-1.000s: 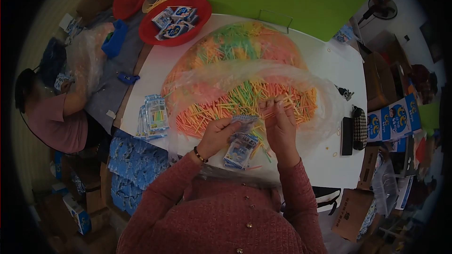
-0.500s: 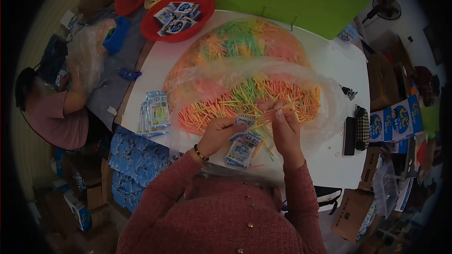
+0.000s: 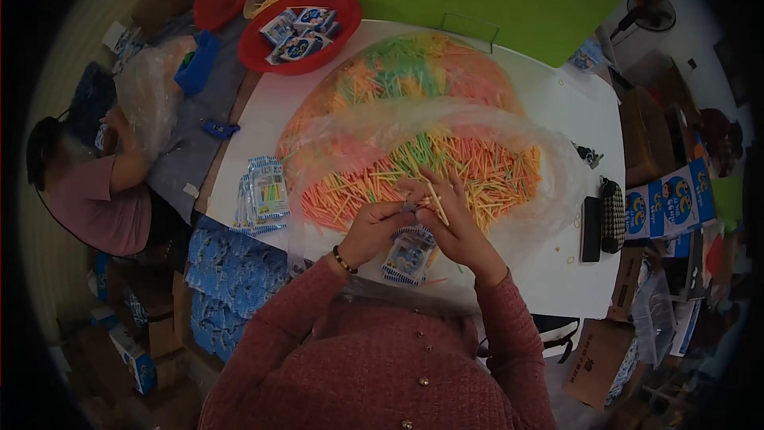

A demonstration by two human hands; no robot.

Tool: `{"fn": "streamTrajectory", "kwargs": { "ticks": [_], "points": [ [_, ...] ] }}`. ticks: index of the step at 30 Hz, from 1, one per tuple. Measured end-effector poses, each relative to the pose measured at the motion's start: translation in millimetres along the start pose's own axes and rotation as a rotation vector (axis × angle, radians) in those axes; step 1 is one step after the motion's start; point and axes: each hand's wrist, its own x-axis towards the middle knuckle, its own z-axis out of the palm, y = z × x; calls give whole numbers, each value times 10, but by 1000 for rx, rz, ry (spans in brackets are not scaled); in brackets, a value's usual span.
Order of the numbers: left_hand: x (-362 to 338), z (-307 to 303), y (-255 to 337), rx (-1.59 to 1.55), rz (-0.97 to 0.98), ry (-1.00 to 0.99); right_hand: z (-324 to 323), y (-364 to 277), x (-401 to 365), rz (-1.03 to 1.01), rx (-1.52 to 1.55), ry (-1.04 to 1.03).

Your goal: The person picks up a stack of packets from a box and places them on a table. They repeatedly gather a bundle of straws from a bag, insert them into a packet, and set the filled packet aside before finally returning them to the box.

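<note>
My left hand is closed on a small clear-and-blue packet, mostly covered by the fingers. Close against it, my right hand pinches a few thin sticks, one pale yellow stick showing along the fingers. Beneath both hands lie blue-and-white printed packets at the table's near edge. Just beyond, a heap of thin pink, yellow, orange and green sticks spills from a large clear plastic bag.
Filled packets are stacked at the table's left. A red basin with packets stands behind. At the right lie a black phone-like object, a checked pouch and keys. A co-worker sits at left.
My right hand has moved left and down from over the heap to the packet in my left hand, bringing sticks with it. The co-worker's arm has shifted up.
</note>
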Motion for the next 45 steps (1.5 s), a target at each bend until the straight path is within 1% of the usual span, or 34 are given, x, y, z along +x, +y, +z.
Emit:
{"fn": "streamTrajectory", "kwargs": {
  "ticks": [2,3,4,5,6,7,8,9,11,13,15,17,18,19,20,21,22,23,25,26,27,28,30,31,32,33,35,37,39,40,42,43,44,45],
  "points": [
    [69,-43,-45,16,0,-8,-22,-114,50,50,34,88],
    [117,-69,-60,32,0,-14,-36,-104,63,46,33,89],
    [162,-82,-79,33,6,-14,-68,-76,70,47,27,173],
    [213,-66,-69,-50,20,-5,-109,-43,78,47,21,255],
    [264,-51,-56,-133,33,3,-174,3,85,41,19,253],
    [324,-43,-39,-133,39,4,-253,58,89,62,-91,239],
    [387,-30,-5,-46,151,-28,-296,88,96,83,-201,225],
    [430,-25,19,43,262,-62,-298,105,92,81,-202,225],
    [464,-29,24,33,261,-68,-288,133,73,35,-291,326],
    [457,-47,21,24,251,-75,-203,243,44,55,-303,358],
    [480,-81,88,73,192,-99,-161,311,43,64,-317,394],
    [462,-115,13,42,174,-62,-133,356,-14,80,-126,431],
    [435,-128,-18,11,154,-35,-109,393,-36,82,-119,429],
    [415,-138,-38,16,153,-34,-98,436,-42,96,31,363],
    [394,-94,39,24,75,-37,-102,413,-15,108,177,297],
    [383,-69,84,30,-3,-39,-105,382,-5,105,178,299],
    [390,-83,60,31,-3,-40,-110,343,-6,115,243,305],
    [401,-94,38,93,43,-32,-121,294,-1,126,308,310],
    [397,-107,-2,157,93,-18,-177,285,-46,157,289,340],
    [365,-75,39,63,154,58,-206,300,-64,183,274,368],
    [315,-61,120,-24,222,144,-227,390,-100,156,280,436],
    [230,-54,208,-5,238,180,-238,494,-130,123,298,495],
    [5,-49,429,-368,133,268,-324,443,-183,181,421,554],
    [-119,-126,529,-353,143,305,-389,491,-246,175,369,539],
    [-254,-207,615,-295,183,336,-419,513,-290,175,308,533],
    [-377,-280,678,-242,215,356,-403,458,-297,179,322,522],
    [-555,-513,824,-77,350,556,-433,372,-394,182,312,576],
    [-690,-838,876,167,432,689,-429,375,-450,197,315,589],
    [-696,-1268,740,464,366,788,-436,305,-479,197,314,629],
    [-704,-1416,657,447,348,766,-464,260,-485,220,292,642],
    [-671,-1538,576,1503,232,882,-534,156,-466,245,-92,471],
    [-640,-1502,558,1525,396,927,-550,108,-460,324,-155,416],
    [-606,-1343,641,1521,402,903,-590,114,-472,339,-162,431],
    [-585,-1115,742,1594,503,898,-637,128,-482,348,-263,318]
  ]
}}
